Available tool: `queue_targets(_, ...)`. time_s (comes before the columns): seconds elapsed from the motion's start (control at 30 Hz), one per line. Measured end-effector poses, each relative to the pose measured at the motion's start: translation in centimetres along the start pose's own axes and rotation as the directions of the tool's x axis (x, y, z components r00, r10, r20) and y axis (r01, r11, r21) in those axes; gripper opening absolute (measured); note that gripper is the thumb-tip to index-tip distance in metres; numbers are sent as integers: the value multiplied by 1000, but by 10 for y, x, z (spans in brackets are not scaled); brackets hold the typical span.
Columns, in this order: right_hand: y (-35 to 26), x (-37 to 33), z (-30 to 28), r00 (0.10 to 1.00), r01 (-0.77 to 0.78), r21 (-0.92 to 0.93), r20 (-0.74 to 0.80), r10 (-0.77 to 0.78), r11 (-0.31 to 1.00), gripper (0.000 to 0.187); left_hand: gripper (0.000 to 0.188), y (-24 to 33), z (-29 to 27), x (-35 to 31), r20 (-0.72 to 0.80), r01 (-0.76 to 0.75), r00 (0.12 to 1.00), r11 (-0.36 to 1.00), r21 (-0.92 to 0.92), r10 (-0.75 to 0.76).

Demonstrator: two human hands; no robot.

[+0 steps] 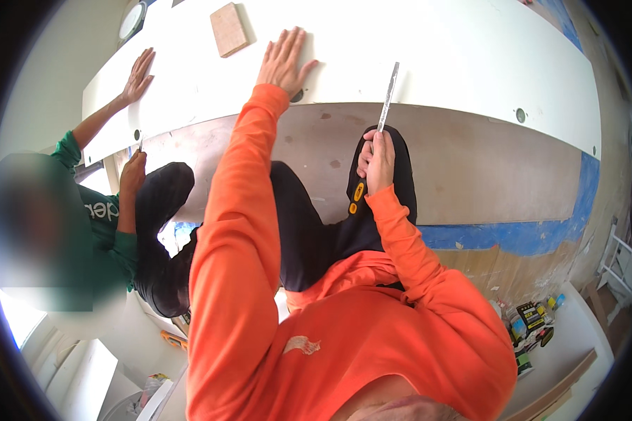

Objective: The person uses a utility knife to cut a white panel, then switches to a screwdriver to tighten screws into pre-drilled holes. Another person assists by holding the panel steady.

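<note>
My left hand lies flat on the long white panel, fingers spread. Beside its wrist, a dark round hole shows near the panel's edge. Over my knee, my right hand is closed around a hand tool with a black and yellow handle. Its long, narrow metal blade points away from me, the tip over the panel; whether it touches is unclear. The blade's exact kind cannot be made out. Just beyond my left hand, a small wooden block rests on the panel.
At the left, a co-worker in green presses one hand on the panel; the other holds something thin at its edge. Below the panel lies a brown sheet bordered by blue film. Assorted supplies sit at lower right.
</note>
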State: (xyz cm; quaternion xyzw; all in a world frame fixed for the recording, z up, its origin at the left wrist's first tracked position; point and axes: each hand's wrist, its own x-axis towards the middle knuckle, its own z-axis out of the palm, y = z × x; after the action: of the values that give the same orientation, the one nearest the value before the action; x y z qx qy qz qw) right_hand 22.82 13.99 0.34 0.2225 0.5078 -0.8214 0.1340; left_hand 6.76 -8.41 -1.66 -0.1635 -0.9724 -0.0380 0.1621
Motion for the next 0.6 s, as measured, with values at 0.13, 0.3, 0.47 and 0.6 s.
queue_targets(0.13, 13, 5, 10, 997, 77, -98, 25, -75, 992, 25, 66, 10, 4, 2, 69, 51, 997, 997, -54, -47)
queue_targets(0.3, 22, 8, 41, 993, 122, -100, 10, -122, 987, 26, 69, 8, 5, 1, 91, 84, 992, 996, -7, -83)
queue_targets(0.47, 33, 15, 49, 989, 138, -52, -46, -140, 989, 26, 66, 6, 6, 2, 89, 89, 992, 995, 36, -92)
queue_targets(0.6, 35, 16, 48, 990, 136, -45, -40, -138, 990, 25, 66, 4, 6, 1, 88, 101, 991, 995, 15, -102)
